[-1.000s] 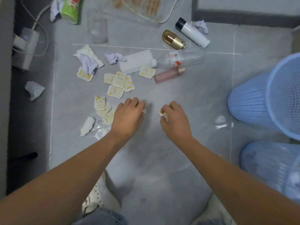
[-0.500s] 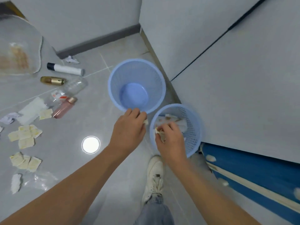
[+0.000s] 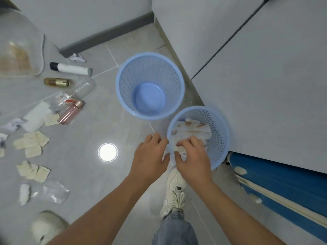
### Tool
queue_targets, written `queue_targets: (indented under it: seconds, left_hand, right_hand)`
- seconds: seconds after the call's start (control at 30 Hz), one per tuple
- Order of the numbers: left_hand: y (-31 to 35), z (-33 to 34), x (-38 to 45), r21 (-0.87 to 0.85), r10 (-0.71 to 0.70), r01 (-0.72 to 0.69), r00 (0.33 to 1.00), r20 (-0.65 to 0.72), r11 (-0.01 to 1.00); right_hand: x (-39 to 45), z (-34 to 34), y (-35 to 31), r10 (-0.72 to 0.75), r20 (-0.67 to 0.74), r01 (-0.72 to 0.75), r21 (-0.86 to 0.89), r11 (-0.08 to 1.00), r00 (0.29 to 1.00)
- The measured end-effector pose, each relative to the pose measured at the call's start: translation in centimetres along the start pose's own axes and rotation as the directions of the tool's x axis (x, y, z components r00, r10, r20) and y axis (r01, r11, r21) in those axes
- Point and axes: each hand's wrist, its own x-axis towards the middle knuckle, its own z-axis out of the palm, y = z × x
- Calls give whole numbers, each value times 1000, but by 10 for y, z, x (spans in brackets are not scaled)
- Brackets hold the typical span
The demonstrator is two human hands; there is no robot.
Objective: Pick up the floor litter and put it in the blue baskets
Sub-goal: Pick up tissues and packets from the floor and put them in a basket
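Fingers loosely spread on the right hand [image 3: 192,157], reaching over the near rim of the nearer blue basket [image 3: 218,137], fingertips down among the pale wrappers [image 3: 192,129] inside; whether anything is pinched under them cannot be told. Left hand [image 3: 150,156] just beside it at nine o'clock, fingers curled downward outside the rim, grip likewise unclear, nothing visibly held.

Second blue basket [image 3: 123,85] at eleven o'clock from the first, rims nearly touching, only its smooth blue bottom showing inside. Both against a grey cabinet [image 3: 256,85] at two o'clock.

Plenty of litter on the tiled floor [image 3: 88,138] toward nine o'clock: square cream sachets [image 3: 31,144] in two loose clusters, a pink bottle [image 3: 70,112] lying on its side, a clear crushed bottle [image 3: 79,89], a gold capsule-shaped container [image 3: 56,82], a white tube with a dark cap [image 3: 69,68], a crumpled tissue [image 3: 77,58] by the skirting, a clear plastic bag [image 3: 54,191] at eight o'clock.

White sneaker [image 3: 174,191] at six o'clock below the hands, jeans hem over it. Blue mat [image 3: 283,184] at four o'clock.
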Motion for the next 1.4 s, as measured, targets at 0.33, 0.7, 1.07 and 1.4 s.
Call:
queue_targets:
  seconds: [0.33,0.7,1.07,1.4]
  left_hand:
    - [-219,-64,-132,23,-327,334,933,-151,942]
    - [-449,-3,-248,-132,-696,684,696,-176,717]
    - [-526,23,-147,-188,-615,587,735,-285,788]
    - [-502,57,-147,-310,-663,587,680,-314,748]
  right_hand:
    - [25,139,-195,-321,153,317,51,947,935]
    - [21,384,-324,-477,449,500,77,863,755]
    - [105,477,-350,-570,471,660,-34,751,673]
    - [92,466,-306,-588,383,648,-36,761,712]
